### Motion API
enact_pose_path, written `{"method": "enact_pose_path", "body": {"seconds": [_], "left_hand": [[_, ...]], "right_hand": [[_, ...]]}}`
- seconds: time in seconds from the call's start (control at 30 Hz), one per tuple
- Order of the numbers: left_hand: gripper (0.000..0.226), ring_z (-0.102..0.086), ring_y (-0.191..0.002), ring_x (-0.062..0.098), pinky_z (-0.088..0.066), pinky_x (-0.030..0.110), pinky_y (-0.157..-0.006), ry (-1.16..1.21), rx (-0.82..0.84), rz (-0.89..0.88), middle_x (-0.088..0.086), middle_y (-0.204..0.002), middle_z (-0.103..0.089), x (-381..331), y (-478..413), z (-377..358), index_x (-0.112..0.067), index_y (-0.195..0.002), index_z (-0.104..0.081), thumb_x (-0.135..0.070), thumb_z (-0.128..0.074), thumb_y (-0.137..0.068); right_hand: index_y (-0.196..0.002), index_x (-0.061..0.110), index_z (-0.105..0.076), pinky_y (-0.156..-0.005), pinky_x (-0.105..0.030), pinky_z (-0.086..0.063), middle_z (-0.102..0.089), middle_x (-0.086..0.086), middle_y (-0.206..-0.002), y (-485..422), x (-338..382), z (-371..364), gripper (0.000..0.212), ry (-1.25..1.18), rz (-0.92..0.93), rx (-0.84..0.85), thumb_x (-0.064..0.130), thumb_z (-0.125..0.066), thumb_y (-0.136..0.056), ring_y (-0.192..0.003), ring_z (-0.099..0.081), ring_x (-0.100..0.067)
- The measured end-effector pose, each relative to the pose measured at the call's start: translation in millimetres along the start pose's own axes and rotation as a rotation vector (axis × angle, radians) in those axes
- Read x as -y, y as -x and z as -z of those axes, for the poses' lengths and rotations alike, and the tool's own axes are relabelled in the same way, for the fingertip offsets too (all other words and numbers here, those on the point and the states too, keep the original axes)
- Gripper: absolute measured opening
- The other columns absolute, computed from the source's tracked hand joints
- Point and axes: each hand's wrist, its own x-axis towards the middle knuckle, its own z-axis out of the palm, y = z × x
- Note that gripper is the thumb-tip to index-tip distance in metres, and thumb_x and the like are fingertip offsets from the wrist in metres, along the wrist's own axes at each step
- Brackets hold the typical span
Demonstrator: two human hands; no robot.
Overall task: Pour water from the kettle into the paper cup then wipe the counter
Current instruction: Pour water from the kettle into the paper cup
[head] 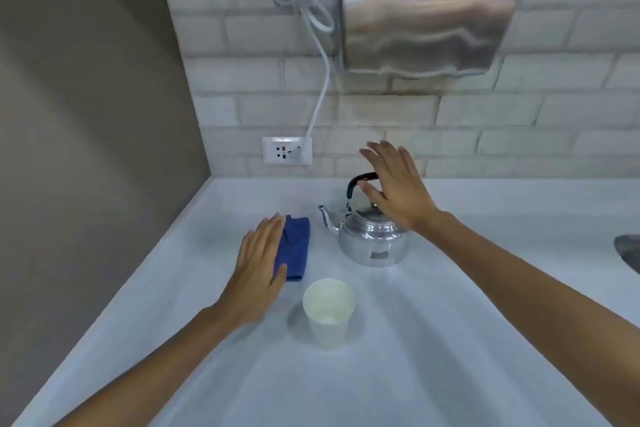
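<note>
— Any writing you can read from here?

— None. The kettle [372, 239] at the centre has a small patch on its belly, maybe a label, but it is too blurred to read. The wall socket [287, 150] to the upper left has markings that are just smudges.

— Where are the hands?

— The right hand [394, 187] is spread open at the kettle's black handle [360, 180], fingers not closed; it hides most of the handle and the lid, and I cannot tell whether it touches. The left hand [259, 267] lies flat, fingers together, over the left edge of the blue cloth [296, 246], left of centre.

— And the cup?

— The paper cup [329, 308] stands upright on the counter [450, 340], below the kettle and just right of the cloth. What is inside is hard to make out.

— Anything cut off?

— The hand dryer [429, 10] on the wall at the top, and a metal edge [628, 250] at the right border, possibly a sink.
</note>
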Motion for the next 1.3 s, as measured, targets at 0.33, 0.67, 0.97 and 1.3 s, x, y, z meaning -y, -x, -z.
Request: {"method": "enact_pose_path", "body": {"seconds": [0.33, 0.67, 0.97, 1.3], "left_hand": [[0.105, 0.011, -0.139, -0.004, -0.003, 0.029, -0.115, 0.351, 0.501, 0.137, -0.033, -0.144, 0.012, -3, 46, -39, -0.052, -0.132, 0.015, -0.031, -0.07, -0.074], [0.102, -0.036, -0.126, -0.01, -0.032, 0.018, -0.104, 0.715, 0.463, 0.355, -0.031, -0.134, -0.04, -28, 37, -63, -0.049, -0.133, -0.024, -0.043, -0.087, -0.053], [0.079, -0.046, -0.117, 0.001, -0.041, 0.026, -0.1, 0.716, 0.322, 0.461, -0.021, -0.122, -0.049, -30, 29, -69, -0.051, -0.116, -0.033, -0.038, -0.082, -0.055], [0.082, -0.051, -0.114, 0.01, -0.044, 0.027, -0.096, 0.697, 0.248, 0.527, -0.008, -0.124, -0.054, -28, 29, -68, -0.032, -0.128, -0.039, -0.027, -0.085, -0.061]], "right_hand": [[-0.137, 0.011, -0.032, -0.115, -0.047, -0.015, -0.041, -0.013, -0.142, -17, -30, -25, 0.049, -0.029, -0.192, 0.1, 0.037, -0.034, -0.096, -0.134, -0.03, -0.028], [-0.061, 0.007, -0.051, -0.057, -0.031, -0.035, -0.06, -0.006, -0.062, -40, -36, -37, 0.061, -0.177, -0.426, 0.127, 0.052, -0.026, -0.094, -0.071, -0.057, -0.031], [-0.038, 0.016, -0.025, -0.044, -0.026, -0.024, -0.031, 0.001, -0.037, -50, -28, -37, 0.063, -0.215, -0.531, 0.048, 0.046, -0.044, -0.09, -0.038, -0.034, -0.017], [-0.038, 0.016, -0.022, -0.045, -0.027, -0.022, -0.022, 0.0, -0.039, -40, -21, -14, 0.051, -0.256, -0.527, -0.016, 0.027, -0.052, -0.078, -0.039, -0.021, -0.017]]}}
